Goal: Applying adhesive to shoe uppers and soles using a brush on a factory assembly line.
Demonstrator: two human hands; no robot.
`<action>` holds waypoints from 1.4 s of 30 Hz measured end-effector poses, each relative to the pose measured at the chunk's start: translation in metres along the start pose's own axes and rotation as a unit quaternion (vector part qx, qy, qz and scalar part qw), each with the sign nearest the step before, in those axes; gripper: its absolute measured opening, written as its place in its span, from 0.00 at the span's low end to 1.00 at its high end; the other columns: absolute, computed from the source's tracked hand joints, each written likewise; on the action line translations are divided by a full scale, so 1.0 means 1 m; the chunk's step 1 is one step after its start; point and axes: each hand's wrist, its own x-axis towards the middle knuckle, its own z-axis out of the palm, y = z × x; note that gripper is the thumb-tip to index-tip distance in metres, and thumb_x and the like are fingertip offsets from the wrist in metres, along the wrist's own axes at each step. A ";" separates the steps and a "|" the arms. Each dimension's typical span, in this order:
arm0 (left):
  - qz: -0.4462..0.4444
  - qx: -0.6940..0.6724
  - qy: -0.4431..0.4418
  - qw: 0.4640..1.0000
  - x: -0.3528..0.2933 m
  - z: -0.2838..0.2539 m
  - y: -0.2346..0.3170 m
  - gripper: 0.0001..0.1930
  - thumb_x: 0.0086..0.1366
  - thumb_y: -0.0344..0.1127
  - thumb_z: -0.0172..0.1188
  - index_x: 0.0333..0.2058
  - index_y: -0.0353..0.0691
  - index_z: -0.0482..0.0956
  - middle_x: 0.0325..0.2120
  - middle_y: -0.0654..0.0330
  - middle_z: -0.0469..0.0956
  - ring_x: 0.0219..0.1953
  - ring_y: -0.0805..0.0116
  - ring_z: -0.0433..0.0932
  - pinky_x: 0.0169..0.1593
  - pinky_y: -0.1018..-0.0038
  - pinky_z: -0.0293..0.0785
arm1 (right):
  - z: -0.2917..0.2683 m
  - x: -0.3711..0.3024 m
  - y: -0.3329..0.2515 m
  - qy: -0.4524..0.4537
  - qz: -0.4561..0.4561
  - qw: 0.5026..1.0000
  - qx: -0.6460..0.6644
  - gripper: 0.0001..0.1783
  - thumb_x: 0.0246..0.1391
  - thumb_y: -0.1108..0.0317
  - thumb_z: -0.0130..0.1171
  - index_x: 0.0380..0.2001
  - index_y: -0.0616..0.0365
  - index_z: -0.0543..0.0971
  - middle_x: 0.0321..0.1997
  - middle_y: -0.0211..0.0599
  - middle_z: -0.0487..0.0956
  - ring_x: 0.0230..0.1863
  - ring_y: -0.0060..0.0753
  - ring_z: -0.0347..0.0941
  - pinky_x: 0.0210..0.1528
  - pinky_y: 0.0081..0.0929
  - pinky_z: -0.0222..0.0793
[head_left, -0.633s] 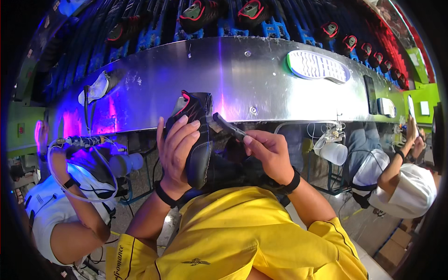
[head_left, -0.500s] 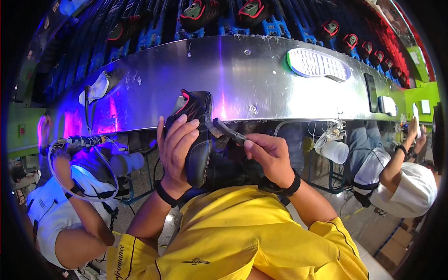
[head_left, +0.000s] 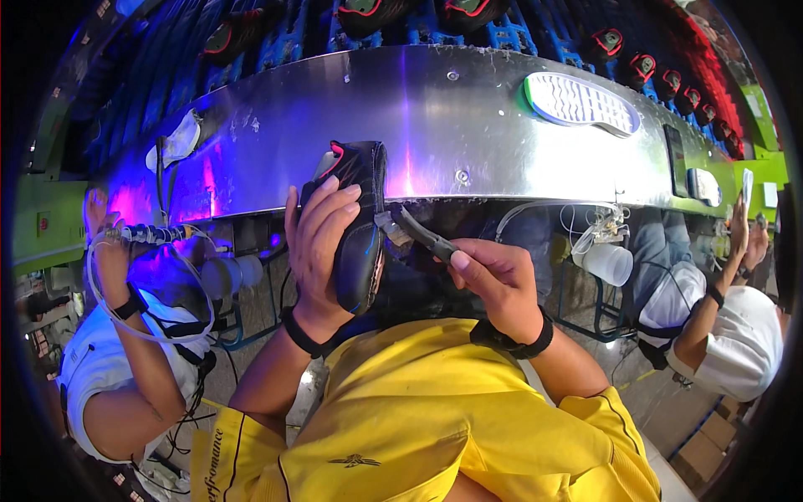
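The left hand's grip clasps a black shoe at the desk's near edge; the right's pinches a brush against its right side. Brushing seems underway; the next stroke needs steadiness.

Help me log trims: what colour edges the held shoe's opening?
Pinkish-red trim, showing best in the head view.

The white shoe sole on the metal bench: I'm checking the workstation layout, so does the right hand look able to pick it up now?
Probably not while the right hand holds a dark brush-like tool; otherwise likely, as nothing visible stands between that hand and the white shoe sole.
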 end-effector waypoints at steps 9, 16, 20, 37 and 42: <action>-0.037 0.008 -0.006 0.999 0.013 0.001 0.011 0.31 0.65 0.39 0.70 0.62 0.38 0.68 0.59 0.48 0.77 0.66 0.42 0.75 0.76 0.41 0.55 | 0.004 -0.005 0.000 0.046 -0.143 0.988 -0.046 0.10 0.68 0.71 0.65 0.45 0.68 0.86 0.29 0.39 0.81 0.28 0.26 0.74 0.33 0.25 0.69; -0.055 0.033 -0.003 0.998 0.035 0.005 0.026 0.32 0.62 0.37 0.71 0.63 0.38 0.70 0.60 0.50 0.77 0.66 0.44 0.75 0.75 0.42 0.56 | -0.001 -0.013 -0.012 0.053 -0.200 0.976 -0.069 0.10 0.66 0.74 0.64 0.45 0.69 0.85 0.29 0.43 0.79 0.28 0.32 0.74 0.33 0.26 0.67; -0.094 0.035 -0.007 0.995 0.054 0.002 0.039 0.35 0.55 0.29 0.72 0.62 0.38 0.71 0.59 0.51 0.77 0.65 0.46 0.76 0.75 0.43 0.57 | -0.005 -0.017 -0.023 0.076 -0.229 0.965 -0.101 0.10 0.65 0.74 0.64 0.45 0.69 0.85 0.27 0.42 0.78 0.26 0.33 0.72 0.31 0.26 0.66; -0.140 -0.007 -0.115 0.983 0.120 -0.015 0.020 0.36 0.44 0.21 0.72 0.56 0.38 0.72 0.51 0.48 0.77 0.58 0.40 0.76 0.62 0.54 0.73 | -0.044 0.034 -0.090 0.126 -0.374 0.856 -0.333 0.12 0.58 0.73 0.67 0.45 0.65 0.87 0.27 0.41 0.80 0.24 0.31 0.75 0.28 0.28 0.68; -0.143 -0.021 -0.132 0.981 0.128 -0.015 0.000 0.31 0.51 0.27 0.74 0.56 0.38 0.75 0.48 0.47 0.79 0.55 0.40 0.79 0.60 0.54 0.75 | -0.037 0.068 -0.069 0.108 -0.361 0.896 -0.235 0.12 0.60 0.72 0.66 0.46 0.67 0.87 0.27 0.41 0.79 0.24 0.30 0.73 0.29 0.26 0.65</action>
